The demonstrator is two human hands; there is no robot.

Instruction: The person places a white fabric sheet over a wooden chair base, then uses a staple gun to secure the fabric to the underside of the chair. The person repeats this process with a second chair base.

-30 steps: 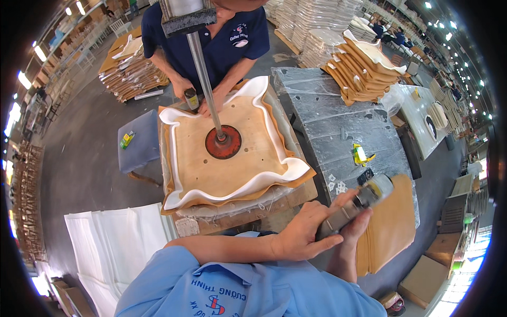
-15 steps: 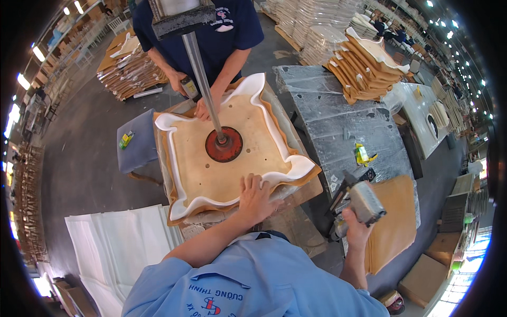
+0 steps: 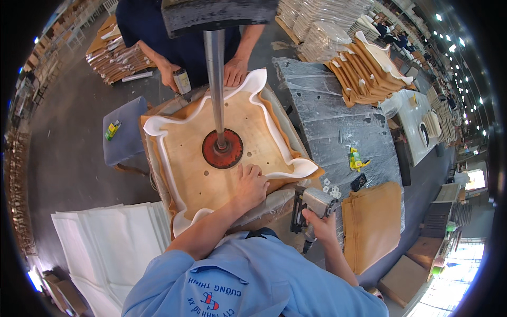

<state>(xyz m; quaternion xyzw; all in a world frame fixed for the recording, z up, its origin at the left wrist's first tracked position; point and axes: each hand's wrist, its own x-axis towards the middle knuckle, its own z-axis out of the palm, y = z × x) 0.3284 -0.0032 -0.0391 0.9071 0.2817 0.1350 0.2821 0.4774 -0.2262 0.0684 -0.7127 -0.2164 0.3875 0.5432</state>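
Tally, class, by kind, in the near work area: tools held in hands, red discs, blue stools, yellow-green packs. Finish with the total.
Tools: 2, one in the right hand, one in a co-worker's hand
Red disc: 1
Blue stool: 1
Packs: 2, one on the stool, one on the table
Total: 6

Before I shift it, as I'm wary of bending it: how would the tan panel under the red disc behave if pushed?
The tan panel is probably stiff, since it looks flat. The white padding around it would likely flex, judging by its wavy edge. Pushing may meet resistance, because the red disc sits on the panel.
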